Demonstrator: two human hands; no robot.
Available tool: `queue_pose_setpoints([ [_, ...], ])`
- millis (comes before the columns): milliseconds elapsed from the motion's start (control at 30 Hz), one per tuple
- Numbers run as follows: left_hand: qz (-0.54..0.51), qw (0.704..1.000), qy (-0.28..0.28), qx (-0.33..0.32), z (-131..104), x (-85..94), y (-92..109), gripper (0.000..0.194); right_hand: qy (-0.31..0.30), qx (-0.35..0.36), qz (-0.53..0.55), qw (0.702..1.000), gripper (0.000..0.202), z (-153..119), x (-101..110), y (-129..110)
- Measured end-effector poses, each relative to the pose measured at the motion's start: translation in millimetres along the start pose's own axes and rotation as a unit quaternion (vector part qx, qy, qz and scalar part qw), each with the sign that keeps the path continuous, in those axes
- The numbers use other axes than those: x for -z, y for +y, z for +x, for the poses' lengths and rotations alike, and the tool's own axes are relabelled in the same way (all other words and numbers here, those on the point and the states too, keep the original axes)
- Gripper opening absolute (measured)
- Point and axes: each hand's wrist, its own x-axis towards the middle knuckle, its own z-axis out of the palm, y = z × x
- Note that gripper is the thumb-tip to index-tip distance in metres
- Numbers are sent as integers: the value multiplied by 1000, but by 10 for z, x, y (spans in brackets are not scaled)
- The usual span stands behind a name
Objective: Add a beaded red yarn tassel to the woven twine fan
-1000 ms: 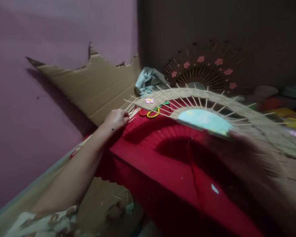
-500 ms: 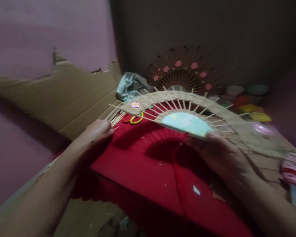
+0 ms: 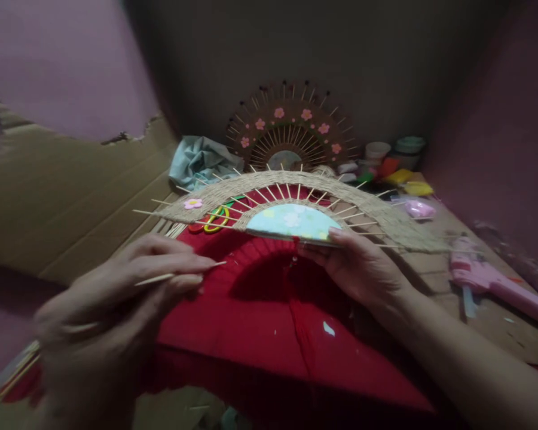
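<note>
Thin wooden stick [image 3: 155, 279] is pinched in my left hand [image 3: 130, 292], its tip poking out past the fingertips, over the red cloth [image 3: 233, 316]. My right hand [image 3: 363, 263] grips the lower right edge of a woven fan [image 3: 291, 177], thumb on top and fingers beneath. The fan has a light blue half-round centre [image 3: 291, 220], sticks radiating outward and a woven outer band. One pink flower [image 3: 192, 203] sits at the band's left end. Scissors with yellow and red handles [image 3: 216, 219] lie partly behind the fan's left side.
A second fan with pink flowers [image 3: 278, 112] stands against the back wall. Pale blue cloth [image 3: 201, 161] is at back left, beside cardboard [image 3: 94, 203]. Tubs [image 3: 377, 150] and coloured packets [image 3: 399, 175] stand back right. A pink glue gun [image 3: 479, 272] lies at right.
My left hand has come nearer and now clearly shows a stick between its fingers. The view has turned right, and the fan, still in my right hand, appears more level.
</note>
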Motion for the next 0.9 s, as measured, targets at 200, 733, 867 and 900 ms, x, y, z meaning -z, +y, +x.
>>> queue_pose_setpoints([
  [200, -53, 990, -110, -77, -138, -393, 37, 30, -21, 3, -7, 1000, 13, -5, -3, 41],
  [733, 157, 955, -95, -232, -264, -644, -141, 19, -8, 13, -2, 1000, 18, -18, -35, 76],
  [867, 169, 942, -90, -277, -247, -695, -166, 17, 13, 15, -4, 1000, 19, -34, -62, 56],
  [900, 160, 942, -89, -280, -244, -701, -176, 18, 16, 16, -5, 1000, 16, -35, -63, 50],
])
